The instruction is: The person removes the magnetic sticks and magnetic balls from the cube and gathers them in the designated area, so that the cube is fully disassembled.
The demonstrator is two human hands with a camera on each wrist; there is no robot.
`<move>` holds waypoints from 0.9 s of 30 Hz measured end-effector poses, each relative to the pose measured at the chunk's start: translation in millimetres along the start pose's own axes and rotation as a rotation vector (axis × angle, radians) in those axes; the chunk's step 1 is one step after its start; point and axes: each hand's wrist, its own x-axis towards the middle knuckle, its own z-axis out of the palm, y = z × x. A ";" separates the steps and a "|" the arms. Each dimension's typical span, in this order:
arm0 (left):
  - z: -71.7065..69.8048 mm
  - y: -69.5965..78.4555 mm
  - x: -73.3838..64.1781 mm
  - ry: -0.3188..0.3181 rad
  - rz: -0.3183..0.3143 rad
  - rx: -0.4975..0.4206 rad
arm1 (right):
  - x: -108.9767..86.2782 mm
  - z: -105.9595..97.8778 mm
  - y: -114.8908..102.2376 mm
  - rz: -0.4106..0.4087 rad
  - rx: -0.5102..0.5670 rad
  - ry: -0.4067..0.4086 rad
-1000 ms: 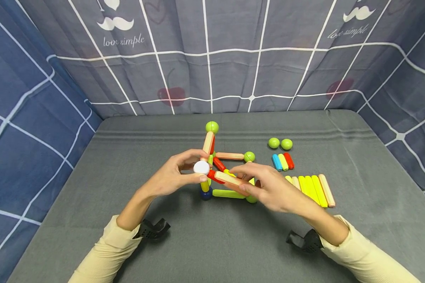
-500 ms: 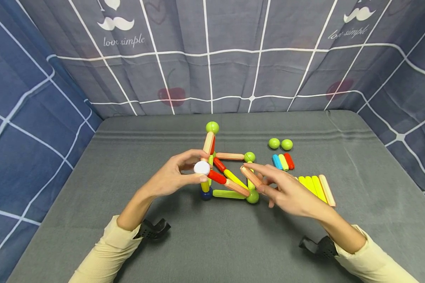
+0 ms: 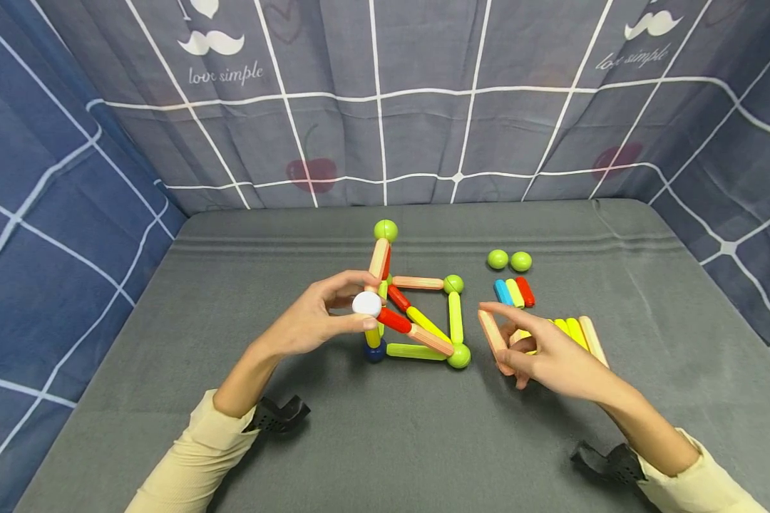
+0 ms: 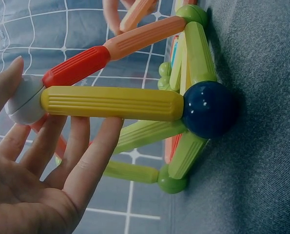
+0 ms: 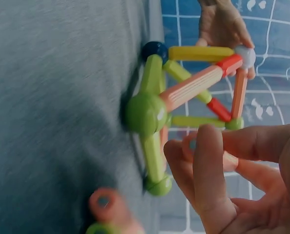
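A frame of magnetic rods and balls stands on the grey cloth in the head view. My left hand pinches the white ball at its near top corner. Below that ball, a yellow rod runs down to a dark blue ball. From the white ball a red rod and a peach rod slope to a green ball at the near right corner. Right of the frame, my right hand holds a loose peach rod between thumb and fingertips.
Partly behind my right hand lies a row of yellow rods with a peach rod at its end. Farther back are short blue, yellow and red rods and two green balls. A checked curtain rises behind.
My right hand has moved right, away from the frame, carrying the loose peach rod and turning it more upright in the head view. My left hand stays at the white ball.
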 end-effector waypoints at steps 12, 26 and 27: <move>-0.1 -3.1 0.3 -0.006 -0.008 -0.009 | -32.5 -34.8 22.6 0.033 -0.205 0.206; 0.9 -1.8 -0.1 0.000 0.015 0.001 | -66.2 -89.3 53.0 0.159 -0.557 0.332; 1.0 -1.8 -0.1 0.000 0.013 -0.001 | -67.0 -91.7 55.1 0.171 -0.575 0.321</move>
